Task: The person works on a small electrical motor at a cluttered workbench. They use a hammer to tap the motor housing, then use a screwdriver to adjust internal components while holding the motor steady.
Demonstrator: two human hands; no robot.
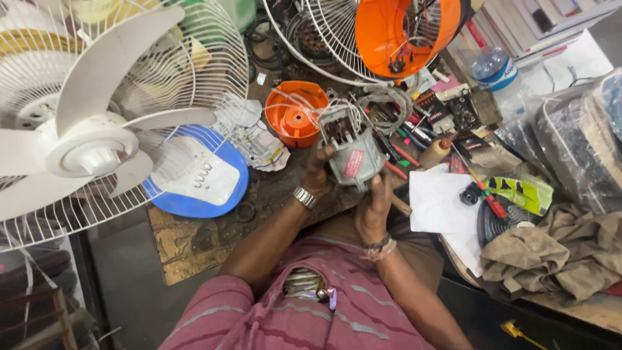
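Two hands (315, 172) (374, 210) clasp boxy grey metal motor (350, 149).

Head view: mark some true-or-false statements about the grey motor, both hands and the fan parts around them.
1. Both hands hold the grey fan motor. True: left hand, right hand.
2. The orange cap lies right of the motor. False: it lies left of it.
3. The left wrist wears a metal watch. True.
4. The white fan has its front grille fitted. False: the blades are bare.
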